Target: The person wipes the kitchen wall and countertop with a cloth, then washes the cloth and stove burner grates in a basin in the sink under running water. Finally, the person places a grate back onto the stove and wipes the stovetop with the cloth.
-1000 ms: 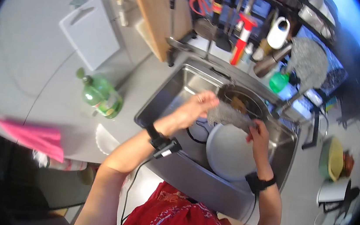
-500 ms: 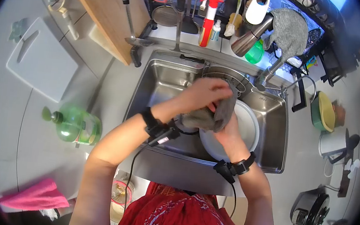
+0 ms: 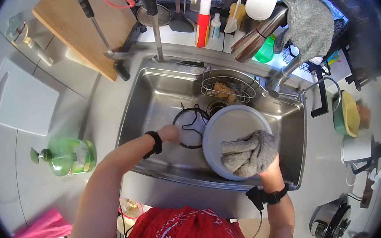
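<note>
A crumpled grey cloth (image 3: pixel 249 154) is in my right hand (image 3: pixel 272 168), whose fingers are mostly hidden behind it. The cloth hangs over a round white basin (image 3: pixel 218 122) in the sink. My left hand (image 3: pixel 169 134) is closed at the left rim of a black metal ring-shaped stove grate (image 3: pixel 183 143) with inward prongs. The grate lies on the sink floor, left of the basin. Its rim runs into my left fingers, which are partly hidden.
Around these stands the steel sink (image 3: pixel 148 100), with a wire caddy (image 3: pixel 228 95) holding sponges at the back. The faucet (image 3: pixel 278 81) has another grey cloth draped over it. A green soap bottle (image 3: pixel 70 156) and white cutting board (image 3: pixel 23 99) are at left.
My hands have separated. The left let go of the grey cloth and moved down-left to the stove grate; the right carried the cloth right and down over the basin.
</note>
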### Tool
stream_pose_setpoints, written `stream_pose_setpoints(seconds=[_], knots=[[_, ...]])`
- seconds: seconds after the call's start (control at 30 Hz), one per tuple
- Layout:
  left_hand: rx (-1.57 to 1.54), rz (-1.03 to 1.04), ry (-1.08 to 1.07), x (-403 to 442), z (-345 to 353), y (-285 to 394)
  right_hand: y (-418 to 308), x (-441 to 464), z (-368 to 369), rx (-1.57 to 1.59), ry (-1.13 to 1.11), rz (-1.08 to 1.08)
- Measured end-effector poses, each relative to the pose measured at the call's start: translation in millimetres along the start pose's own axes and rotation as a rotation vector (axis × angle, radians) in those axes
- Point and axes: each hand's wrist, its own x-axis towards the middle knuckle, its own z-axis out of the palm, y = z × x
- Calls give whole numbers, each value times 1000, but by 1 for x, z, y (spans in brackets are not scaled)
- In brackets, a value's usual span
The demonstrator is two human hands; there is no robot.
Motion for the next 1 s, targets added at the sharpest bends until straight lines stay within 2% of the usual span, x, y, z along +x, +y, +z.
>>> stream_pose_setpoints(seconds=[0.13, 0.23, 0.37, 0.53, 0.63, 0.73, 0.83, 0.93, 1.0], knots=[[107, 50, 9, 17, 33, -14, -13, -8, -12, -35, 173, -65], [155, 80, 103, 24, 48, -20, -18, -11, -16, -128, 273, -144], [128, 94, 103, 24, 48, -20, -17, -10, -14, -162, 290, -132], [181, 159, 291, 7, 24, -27, -13, -20, -17, -175, 323, -147], [171, 131, 258, -9, -9, -20, -11, -27, -21, -250, 282, -170], [221, 13, 246, -22, -37, -8, -8, -35, -27, -242, 286, -144], [370, 64, 127, -48, -77, 2, -5, -41, -19, -229, 277, -108], [379, 146, 173, -46, -67, -34, -1, -46, -7, -247, 218, -101], [362, 73, 147, -56, -76, -35, 2, -50, -2, -255, 181, -111]])
